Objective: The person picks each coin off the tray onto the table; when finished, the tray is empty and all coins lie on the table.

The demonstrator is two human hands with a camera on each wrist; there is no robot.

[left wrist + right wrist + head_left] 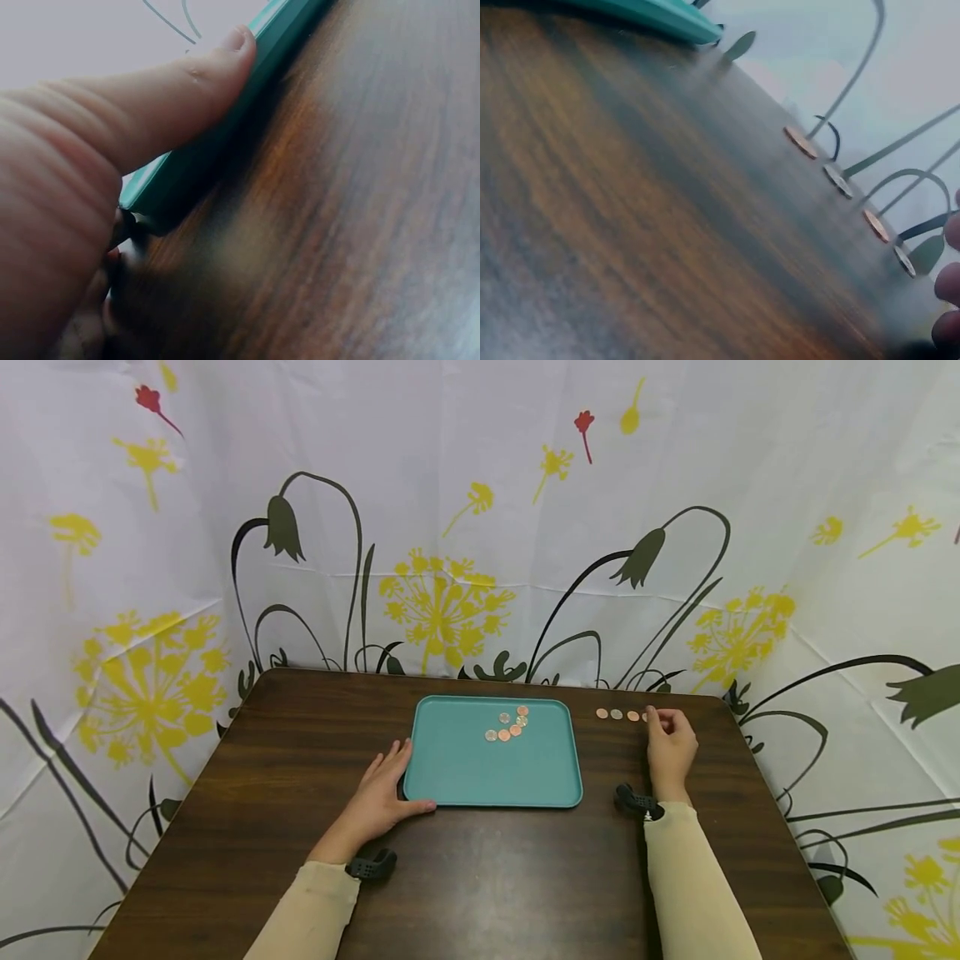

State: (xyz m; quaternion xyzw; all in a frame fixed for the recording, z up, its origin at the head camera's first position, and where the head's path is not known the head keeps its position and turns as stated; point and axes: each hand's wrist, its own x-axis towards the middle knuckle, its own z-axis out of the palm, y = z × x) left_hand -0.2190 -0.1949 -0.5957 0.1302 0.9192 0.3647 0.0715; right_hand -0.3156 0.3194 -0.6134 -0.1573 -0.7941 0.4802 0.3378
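Observation:
My left hand (381, 795) rests at the near left corner of a teal tray (450, 777). Its fingers lie along the left side, and the thumb (191, 90) extends over the front rim in the left wrist view. Several copper and silver coins (504, 735) lie in the tray's upper right part. Right of the tray, several coins (633, 716) form a row on the table. My right hand (671, 745) is at the row's right end, its bent fingertips (949, 283) beside the last coin (905, 261). Whether those fingers hold a coin is hidden.
The dark wooden table (495, 885) carries the tray near its far edge. A white curtain (465, 460) printed with flowers hangs behind and at both sides. A black band sits on each wrist, the left band (372, 864) and the right band (637, 802).

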